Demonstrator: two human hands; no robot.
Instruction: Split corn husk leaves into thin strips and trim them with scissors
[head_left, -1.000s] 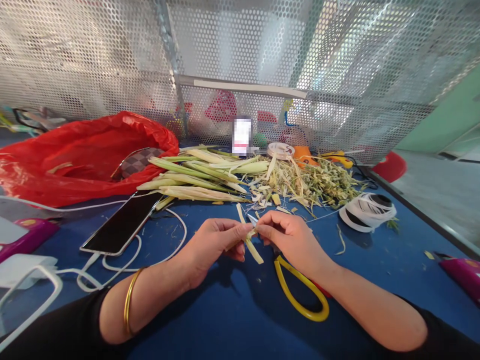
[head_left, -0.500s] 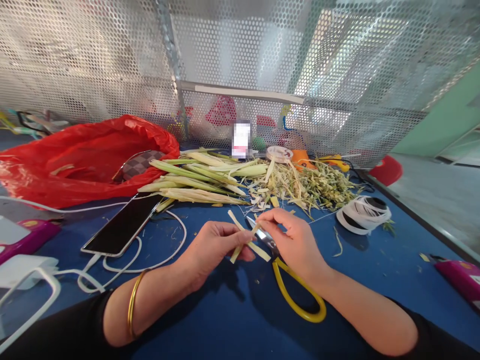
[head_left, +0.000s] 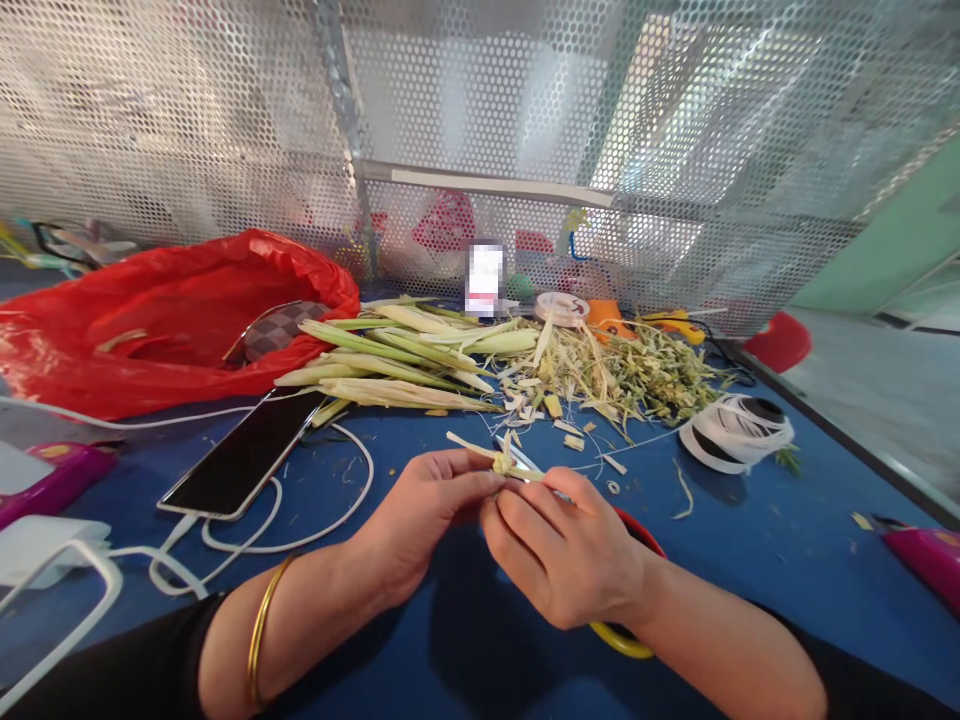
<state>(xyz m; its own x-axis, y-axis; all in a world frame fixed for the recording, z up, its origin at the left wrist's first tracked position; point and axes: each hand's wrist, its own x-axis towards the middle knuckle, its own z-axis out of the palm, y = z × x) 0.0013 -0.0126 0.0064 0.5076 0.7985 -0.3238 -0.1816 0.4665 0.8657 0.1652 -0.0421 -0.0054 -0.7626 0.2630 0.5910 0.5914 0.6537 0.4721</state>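
Between my hands is a pale, flat strip of plant husk (head_left: 504, 464) with a small knot in it and short ends sticking out. My left hand (head_left: 431, 505), with a gold bangle at the wrist, pinches it from the left. From the right, the bent fingers of my right hand (head_left: 559, 545) close on it, partly hiding it. A pair of scissors (head_left: 626, 640) with red and yellow handles lies under my right hand. Its blades show just behind the knot. Pale cut scraps (head_left: 574, 442) lie beyond my hands.
Long green-yellow husks (head_left: 405, 350) and a heap of dry trimmings (head_left: 645, 365) lie at the back. A red plastic bag (head_left: 150, 350), a cabled phone (head_left: 240, 460) and a white spool (head_left: 735, 435) surround the work. A perforated metal screen (head_left: 480, 110) stands behind.
The crossed husk strip is now drawn into a small knot. My right hand has come down and left, its fingers now close against my left fingertips.
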